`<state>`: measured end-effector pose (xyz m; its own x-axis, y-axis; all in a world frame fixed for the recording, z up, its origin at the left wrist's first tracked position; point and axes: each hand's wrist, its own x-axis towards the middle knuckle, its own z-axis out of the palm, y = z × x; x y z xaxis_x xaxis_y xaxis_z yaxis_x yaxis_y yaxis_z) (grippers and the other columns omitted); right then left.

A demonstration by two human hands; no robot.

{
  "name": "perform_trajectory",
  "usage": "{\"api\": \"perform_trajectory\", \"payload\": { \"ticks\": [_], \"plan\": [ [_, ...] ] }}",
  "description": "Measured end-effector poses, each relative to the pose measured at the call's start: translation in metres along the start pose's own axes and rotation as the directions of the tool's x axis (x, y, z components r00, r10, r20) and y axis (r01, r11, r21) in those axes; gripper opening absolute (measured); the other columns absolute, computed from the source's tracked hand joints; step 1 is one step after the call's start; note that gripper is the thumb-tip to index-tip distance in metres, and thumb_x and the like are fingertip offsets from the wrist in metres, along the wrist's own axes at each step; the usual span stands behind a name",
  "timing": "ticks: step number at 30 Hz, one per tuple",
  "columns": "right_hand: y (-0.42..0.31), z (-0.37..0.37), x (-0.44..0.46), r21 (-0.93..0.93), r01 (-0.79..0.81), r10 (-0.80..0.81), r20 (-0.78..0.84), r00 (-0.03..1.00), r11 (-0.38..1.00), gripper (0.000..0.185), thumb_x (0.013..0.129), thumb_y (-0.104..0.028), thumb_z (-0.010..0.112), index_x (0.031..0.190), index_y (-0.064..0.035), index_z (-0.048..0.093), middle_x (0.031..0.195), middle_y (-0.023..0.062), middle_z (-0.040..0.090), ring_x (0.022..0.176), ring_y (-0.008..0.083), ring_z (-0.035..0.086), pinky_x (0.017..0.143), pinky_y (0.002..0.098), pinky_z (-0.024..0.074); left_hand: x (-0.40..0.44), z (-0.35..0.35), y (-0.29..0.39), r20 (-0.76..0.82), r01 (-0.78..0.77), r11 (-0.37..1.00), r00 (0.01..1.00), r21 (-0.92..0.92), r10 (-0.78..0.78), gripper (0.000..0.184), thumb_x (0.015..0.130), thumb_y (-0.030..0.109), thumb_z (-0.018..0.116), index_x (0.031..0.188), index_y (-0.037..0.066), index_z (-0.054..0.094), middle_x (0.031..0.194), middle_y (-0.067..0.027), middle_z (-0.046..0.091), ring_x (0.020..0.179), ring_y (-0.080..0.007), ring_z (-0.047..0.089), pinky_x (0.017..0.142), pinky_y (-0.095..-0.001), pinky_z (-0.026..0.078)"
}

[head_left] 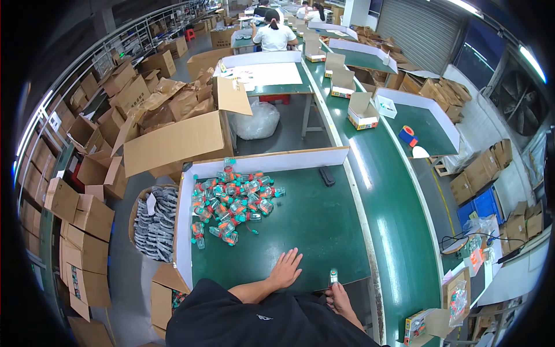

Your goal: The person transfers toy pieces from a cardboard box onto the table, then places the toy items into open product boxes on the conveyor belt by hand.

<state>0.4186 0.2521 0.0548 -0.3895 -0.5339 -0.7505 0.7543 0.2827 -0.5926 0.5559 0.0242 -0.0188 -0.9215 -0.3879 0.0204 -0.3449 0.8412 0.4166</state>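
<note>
Green workbench (312,225) with a person's two hands at its near edge.
The right hand (340,298) pinches a small clear item (333,276) at the edge; the left hand (286,269) lies palm-down, fingers outspread. A pile of clear bottles (234,199) covers the far-left surface, hemmed by a white partition (277,159); a dark case (326,176) lies far right. A green conveyor (393,248) runs alongside, bearing opened display boxes (362,113).

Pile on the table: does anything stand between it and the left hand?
Only one small loose piece, lying on the green tabletop beside the near edge of the pile. Nothing else visible stands between the pile and the left hand. The black case sits off to the right, outside that path.
</note>
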Motion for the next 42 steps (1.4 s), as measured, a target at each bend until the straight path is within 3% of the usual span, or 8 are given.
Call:
{"api": "perform_trajectory", "payload": {
  "ticks": [3,24,31,36,42],
  "plan": [
    [-0.006,0.004,-0.005,0.009,-0.043,0.044,-0.035,0.998,0.999,0.027,0.107,-0.042,0.05,0.117,-0.0167,0.05,0.078,0.0009,0.053,0.049,0.0079,0.04,0.04,0.0249,0.029,0.0,-0.001,0.0,-0.006,0.0,1.0,1.0,-0.004,0.0,0.064,0.101,0.038,0.052,0.154,0.005,0.036,0.164,-0.0224,0.025,0.15,-0.0383,0.028,0.121,-0.0536,0.024],
    [-0.003,-0.001,-0.003,0.155,-0.129,0.144,-0.088,0.986,0.979,0.025,0.106,-0.043,0.049,0.106,-0.0175,0.048,0.069,0.0001,0.048,0.044,0.0075,0.035,0.038,0.0243,0.0269,0.002,-0.003,0.002,-0.017,0.01,1.0,1.0,-0.026,-0.01,0.064,0.099,0.035,0.056,0.153,0.005,0.037,0.162,-0.0222,0.028,0.149,-0.0391,0.03,0.121,-0.0536,0.025],
    [-0.006,0.001,-0.005,0.127,-0.052,0.06,-0.059,0.996,0.99,0.022,0.104,-0.042,0.05,0.103,-0.0197,0.052,0.068,-0.0005,0.052,0.045,0.0076,0.036,0.039,0.0236,0.0271,0.006,-0.005,0.003,-0.019,0.007,1.0,1.0,-0.023,-0.007,0.066,0.097,0.035,0.059,0.152,0.004,0.038,0.161,-0.0234,0.03,0.149,-0.039,0.03,0.121,-0.0537,0.024],
    [-0.002,-0.005,0.001,0.277,-0.089,0.08,0.042,0.996,0.957,0.018,0.105,-0.038,0.05,0.106,-0.0201,0.05,0.069,-0.0004,0.052,0.046,0.0072,0.037,0.04,0.0235,0.0269,0.006,-0.002,0.004,-0.003,0.009,1.0,1.0,-0.003,-0.009,0.066,0.097,0.034,0.059,0.151,0.003,0.039,0.161,-0.0245,0.03,0.148,-0.0398,0.03,0.121,-0.0542,0.023],
    [-0.003,-0.004,-0.013,0.129,-0.051,0.056,-0.033,0.998,0.99,0.016,0.105,-0.033,0.049,0.111,-0.0181,0.046,0.076,-0.0004,0.051,0.048,0.0064,0.036,0.041,0.0243,0.0269,0.008,-0.004,0.004,0.038,0.022,1.0,0.999,-0.017,-0.021,0.066,0.097,0.033,0.059,0.151,0.002,0.039,0.161,-0.0256,0.028,0.149,-0.0414,0.029,0.122,-0.0547,0.022]
  ]
}}
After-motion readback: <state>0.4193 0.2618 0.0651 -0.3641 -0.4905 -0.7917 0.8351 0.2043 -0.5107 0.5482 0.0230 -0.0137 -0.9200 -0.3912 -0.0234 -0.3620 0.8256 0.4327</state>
